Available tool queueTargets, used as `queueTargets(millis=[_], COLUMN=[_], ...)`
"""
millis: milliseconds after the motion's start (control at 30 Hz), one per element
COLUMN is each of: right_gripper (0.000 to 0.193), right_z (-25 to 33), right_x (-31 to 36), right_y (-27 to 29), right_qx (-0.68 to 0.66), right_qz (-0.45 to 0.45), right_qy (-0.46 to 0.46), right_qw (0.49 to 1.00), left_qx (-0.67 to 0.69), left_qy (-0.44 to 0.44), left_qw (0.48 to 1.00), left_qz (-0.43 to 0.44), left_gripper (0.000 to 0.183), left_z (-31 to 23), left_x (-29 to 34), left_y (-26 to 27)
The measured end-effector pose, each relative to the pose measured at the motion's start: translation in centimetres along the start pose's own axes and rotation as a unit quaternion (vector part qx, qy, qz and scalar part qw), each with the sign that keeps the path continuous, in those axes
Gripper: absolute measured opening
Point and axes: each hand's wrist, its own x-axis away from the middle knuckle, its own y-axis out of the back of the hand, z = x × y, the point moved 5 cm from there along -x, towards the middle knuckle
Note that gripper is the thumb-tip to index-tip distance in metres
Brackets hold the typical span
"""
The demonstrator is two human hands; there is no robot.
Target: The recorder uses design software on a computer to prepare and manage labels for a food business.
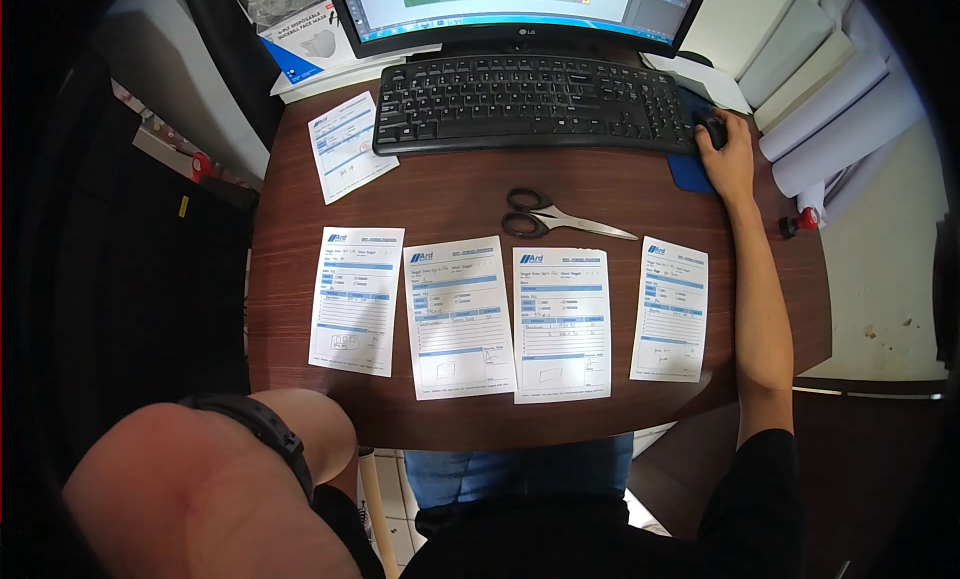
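Observation:
At the far right of the desk, my right hand [731,159] rests over a black computer mouse [711,131], its fingers curled around it. The mouse sits on a blue mouse pad [688,175]. Close to the camera at the lower left is my left hand [315,431], with a dark wristband [262,426] behind it; its fingers are hidden. Before me lie filled-in paper forms in a row: one at left [356,304], two slightly overlapping in the middle, one at right [670,311]. Black-handled scissors [560,219] lie above them.
A black keyboard [530,104] stands below a lit monitor [520,34]. Another form [345,149] lies partly under the keyboard's left end. A face mask box [310,34] is at the back left. Paper rolls [830,134] and a red-and-black stamp [797,223] are at the right.

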Motion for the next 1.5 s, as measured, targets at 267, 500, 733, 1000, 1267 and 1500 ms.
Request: queueTargets(millis=[267, 500, 733, 1000, 1267, 1500], right_gripper=[0.05, 0.05, 0.05, 0.05, 0.048, 0.048], right_z=[0.0, -0.1, 0.1, 0.2, 0.0, 0.0], right_x=[-0.1, -0.1, -0.1, -0.1, -0.2, -0.2], right_y=[-0.2, -0.1, -0.3, -0.1, -0.2, -0.2], right_qx=[0.003, 0.005, -0.007, -0.004, 0.001, -0.004], right_qz=[0.003, 0.006, 0.005, 0.01, 0.008, 0.005], right_qy=[0.004, 0.001, 0.004, -0.01, 0.005, 0.01], right_qw=[1.0, 1.0, 1.0, 1.0, 1.0, 1.0], left_qx=[-0.006, -0.009, -0.018, -0.018, -0.021, -0.022], left_qy=[0.009, 0.017, 0.026, 0.036, 0.045, 0.054], left_qw=[1.0, 1.0, 0.999, 0.999, 0.999, 0.998], left_qz=[0.005, 0.004, 0.007, 0.007, 0.008, 0.009], left_gripper=[0.044, 0.044, 0.045, 0.045, 0.046, 0.046], left_z=[-0.4, -0.4, -0.7, -0.1, -0.2, 0.0], left_x=[-0.1, 0.2, 0.2, 0.2, 0.6, 0.4], left_y=[-0.5, -0.6, -1.3, -1.7, -1.6, -1.7])
